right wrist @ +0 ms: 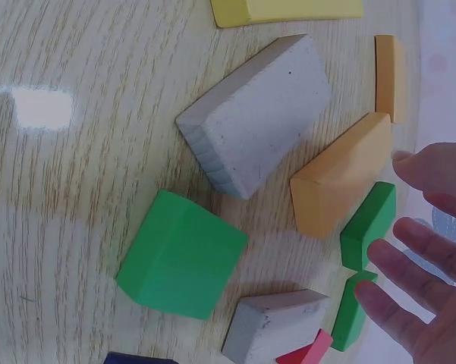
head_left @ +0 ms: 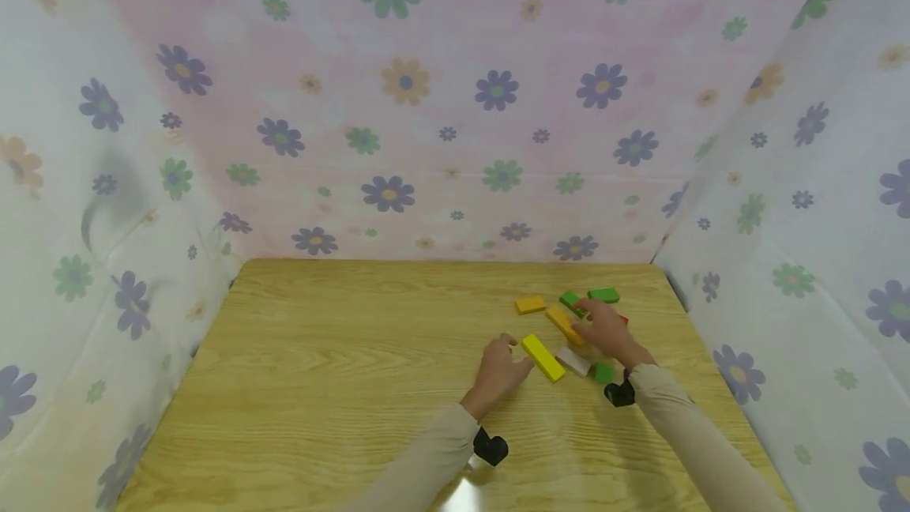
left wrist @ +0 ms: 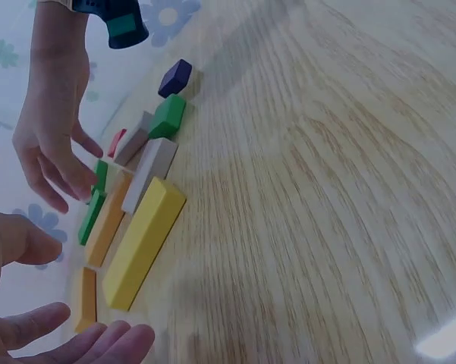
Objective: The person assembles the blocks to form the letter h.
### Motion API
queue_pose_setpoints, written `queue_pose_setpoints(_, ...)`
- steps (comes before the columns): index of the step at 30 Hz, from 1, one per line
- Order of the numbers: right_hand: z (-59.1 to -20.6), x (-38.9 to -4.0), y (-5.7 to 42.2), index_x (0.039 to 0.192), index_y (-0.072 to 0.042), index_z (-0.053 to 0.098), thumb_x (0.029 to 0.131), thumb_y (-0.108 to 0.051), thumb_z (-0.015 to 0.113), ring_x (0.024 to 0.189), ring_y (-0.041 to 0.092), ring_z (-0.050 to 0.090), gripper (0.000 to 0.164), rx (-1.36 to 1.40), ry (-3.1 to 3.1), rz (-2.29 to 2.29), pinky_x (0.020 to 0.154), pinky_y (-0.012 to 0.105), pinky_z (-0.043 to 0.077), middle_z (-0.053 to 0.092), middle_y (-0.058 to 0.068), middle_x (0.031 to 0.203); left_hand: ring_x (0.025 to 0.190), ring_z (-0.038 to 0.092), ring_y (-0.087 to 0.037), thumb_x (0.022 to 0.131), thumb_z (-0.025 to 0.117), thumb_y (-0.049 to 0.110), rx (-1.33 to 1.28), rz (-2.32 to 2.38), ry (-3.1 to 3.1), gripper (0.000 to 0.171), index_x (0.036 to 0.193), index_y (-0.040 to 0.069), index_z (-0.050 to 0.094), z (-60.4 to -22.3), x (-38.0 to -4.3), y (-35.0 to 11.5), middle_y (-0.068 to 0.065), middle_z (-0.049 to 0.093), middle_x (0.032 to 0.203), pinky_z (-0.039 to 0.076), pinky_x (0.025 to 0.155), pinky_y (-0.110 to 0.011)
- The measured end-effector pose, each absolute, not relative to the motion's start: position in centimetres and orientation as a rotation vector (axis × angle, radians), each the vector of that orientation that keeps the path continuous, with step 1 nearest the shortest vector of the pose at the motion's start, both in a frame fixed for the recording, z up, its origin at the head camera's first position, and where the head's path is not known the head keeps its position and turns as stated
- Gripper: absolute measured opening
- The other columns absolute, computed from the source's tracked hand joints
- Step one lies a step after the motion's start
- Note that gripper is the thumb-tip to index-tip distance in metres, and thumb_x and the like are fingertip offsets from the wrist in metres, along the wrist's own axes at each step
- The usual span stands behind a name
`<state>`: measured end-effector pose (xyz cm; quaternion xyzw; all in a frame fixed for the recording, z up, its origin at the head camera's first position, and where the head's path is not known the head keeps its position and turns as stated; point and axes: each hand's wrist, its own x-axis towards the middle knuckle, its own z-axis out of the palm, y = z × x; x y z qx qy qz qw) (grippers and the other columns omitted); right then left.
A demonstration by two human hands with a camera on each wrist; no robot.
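Note:
My left hand (head_left: 500,374) hovers just left of a long yellow block (head_left: 543,358), its fingers spread apart and holding nothing. Over the group of blocks, my right hand (head_left: 607,330) reaches with loosely extended fingers; the right wrist view shows nothing in its grasp. Nearest to it are a long orange block (head_left: 563,324) and two green blocks, one at the fingertips (right wrist: 368,225) and another below it (right wrist: 354,312). A light grey block (head_left: 574,361) lies between the yellow block and a thick green block (head_left: 603,373).
A smaller orange block (head_left: 530,305) lies farther back. The right wrist view shows a second grey block (right wrist: 277,322), a red block (right wrist: 307,350) and part of a dark blue block (right wrist: 140,358). Flower-patterned cloth (head_left: 455,101) surrounds the wooden table (head_left: 320,385).

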<state>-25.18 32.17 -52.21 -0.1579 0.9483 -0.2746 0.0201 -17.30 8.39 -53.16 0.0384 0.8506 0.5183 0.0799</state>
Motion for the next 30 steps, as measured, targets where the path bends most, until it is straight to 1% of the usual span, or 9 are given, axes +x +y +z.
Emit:
queue_pose_setpoints(4,-52.5,-25.3,31.7,0.117,0.012,0.057,0.086,-0.008,0.066,0.094,0.04,0.058,0.038,-0.487,2.939,-0.826,0.078,0.051,0.05,0.059,0.029,0.111,0.086,0.052,-0.017,0.085,0.064,0.018,0.074,1.589,2.497,0.035,0.114,-0.002,0.056,-53.2,-17.7,9.5,-0.011,0.057,0.1,0.047,0.07,-0.032)
queue_pose_setpoints(11,-52.8,-25.1,31.4,0.118,0.012,0.057,0.085,-0.006,0.066,0.098,0.043,0.056,0.038,-0.449,2.949,-0.78,0.078,0.053,0.049,0.057,0.03,0.112,0.083,0.051,-0.016,0.085,0.068,0.019,-0.009,1.608,2.479,0.036,0.112,0.0,0.054,-53.3,-18.5,11.3,-0.009,0.056,0.102,0.047,0.071,-0.033)
queue_pose_setpoints(16,-53.5,-25.1,31.5,0.117,0.01,0.058,0.083,-0.003,0.066,0.098,0.041,0.057,0.037,-0.469,2.962,-0.794,0.077,0.053,0.049,0.058,0.028,0.113,0.075,0.051,-0.015,0.083,0.073,0.023,-0.049,1.523,2.58,0.041,0.112,0.002,0.054,-54.1,-18.8,12.5,-0.009,0.055,0.096,0.046,0.063,-0.03)
queue_pose_setpoints(19,-53.9,-25.1,31.7,0.115,0.009,0.059,0.082,-0.003,0.067,0.095,0.04,0.057,0.036,-0.465,2.958,-0.809,0.075,0.051,0.05,0.059,0.027,0.109,0.071,0.05,-0.014,0.082,0.074,0.027,-0.055,1.466,2.643,0.045,0.113,0.002,0.055,-54.4,-18.8,13.0,-0.009,0.054,0.093,0.044,0.059,-0.028)
queue_pose_setpoints(22,-54.1,-24.9,31.8,0.113,0.008,0.06,0.082,-0.004,0.068,0.093,0.038,0.057,0.035,-0.452,2.958,-0.811,0.074,0.05,0.051,0.059,0.026,0.107,0.067,0.048,-0.014,0.08,0.076,0.027,-0.041,1.448,2.69,0.044,0.11,0.002,0.055,-54.4,-18.6,13.2,-0.009,0.051,0.089,0.042,0.055,-0.028)
queue_pose_setpoints(25,-54.2,-24.8,31.7,0.112,0.007,0.061,0.082,-0.003,0.067,0.091,0.039,0.058,0.032,-0.458,2.961,-0.81,0.073,0.049,0.051,0.059,0.027,0.106,0.07,0.049,-0.016,0.08,0.077,0.027,-0.03,1.417,2.75,0.046,0.112,0.001,0.056,-54.6,-18.5,13.5,-0.01,0.05,0.091,0.043,0.055,-0.027)
queue_pose_setpoints(30,-54.3,-24.7,31.6,0.112,0.004,0.062,0.081,-0.002,0.065,0.09,0.039,0.059,0.031,-0.439,2.966,-0.813,0.072,0.05,0.052,0.06,0.025,0.106,0.085,0.058,-0.025,0.078,0.078,0.031,0.004,1.309,2.88,0.06,0.123,-0.001,0.055,-55.5,-18.9,14.5,-0.015,0.051,0.104,0.051,0.064,-0.032)
